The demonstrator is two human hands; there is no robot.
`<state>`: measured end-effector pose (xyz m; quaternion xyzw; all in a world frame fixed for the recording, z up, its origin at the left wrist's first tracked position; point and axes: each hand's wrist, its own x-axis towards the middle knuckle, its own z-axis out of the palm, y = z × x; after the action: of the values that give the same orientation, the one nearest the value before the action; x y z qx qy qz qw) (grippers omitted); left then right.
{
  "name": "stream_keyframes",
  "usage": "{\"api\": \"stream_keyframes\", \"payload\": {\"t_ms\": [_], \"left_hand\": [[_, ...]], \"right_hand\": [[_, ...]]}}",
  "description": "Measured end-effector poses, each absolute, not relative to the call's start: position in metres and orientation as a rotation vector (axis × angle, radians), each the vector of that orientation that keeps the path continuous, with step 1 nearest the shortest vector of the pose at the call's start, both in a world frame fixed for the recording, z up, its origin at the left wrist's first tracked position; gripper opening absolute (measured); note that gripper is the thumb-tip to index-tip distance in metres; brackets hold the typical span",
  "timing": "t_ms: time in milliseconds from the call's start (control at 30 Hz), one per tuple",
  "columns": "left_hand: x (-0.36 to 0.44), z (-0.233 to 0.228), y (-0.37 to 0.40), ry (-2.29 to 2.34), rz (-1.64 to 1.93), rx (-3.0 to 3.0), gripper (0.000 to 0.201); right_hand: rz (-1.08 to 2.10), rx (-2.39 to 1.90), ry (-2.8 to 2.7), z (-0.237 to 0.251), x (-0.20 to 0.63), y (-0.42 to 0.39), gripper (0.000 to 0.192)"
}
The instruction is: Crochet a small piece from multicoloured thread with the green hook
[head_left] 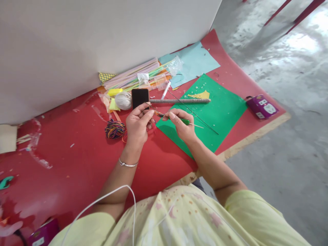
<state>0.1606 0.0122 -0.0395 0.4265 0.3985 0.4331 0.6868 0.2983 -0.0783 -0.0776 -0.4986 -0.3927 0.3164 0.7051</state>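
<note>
My right hand is closed around a crochet hook with a green grip, its thin metal end sticking out behind the palm. The front of the hook meets a small bit of multicoloured yarn between my hands. My left hand pinches that yarn between thumb and fingers. Left of this hand lies a tangled ball of multicoloured yarn, with a loose strand trailing under the fingers. A dark-screened phone lies just beyond the left hand. Fine loops at the hook's tip are too small to make out.
Under my right hand lies a green sheet on the red tabletop. Beyond are a grey stick, a thin dark rod, a white string ball, pastel straws and a blue sheet. A purple box sits right.
</note>
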Motion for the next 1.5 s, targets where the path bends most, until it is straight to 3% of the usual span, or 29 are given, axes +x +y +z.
{"api": "stream_keyframes", "payload": {"t_ms": [767,1067,1233,1500], "left_hand": [[0.1590,-0.0468,0.0145,0.836,0.936,0.992,0.058],[0.1573,-0.0463,0.0181,0.886,0.953,0.997,0.059],[0.1581,-0.0464,0.0190,0.908,0.960,0.978,0.059],[0.1582,-0.0463,0.0190,0.896,0.974,0.964,0.056]], "right_hand": [[0.656,-1.136,-0.894,-0.0720,0.2986,-0.0794,0.020],[0.396,-1.140,-1.205,-0.0747,0.3021,-0.0773,0.014],[0.213,-1.104,-1.381,-0.0788,0.3040,-0.0750,0.021],[0.297,-1.094,-1.320,-0.0738,0.3022,-0.0785,0.017]]}}
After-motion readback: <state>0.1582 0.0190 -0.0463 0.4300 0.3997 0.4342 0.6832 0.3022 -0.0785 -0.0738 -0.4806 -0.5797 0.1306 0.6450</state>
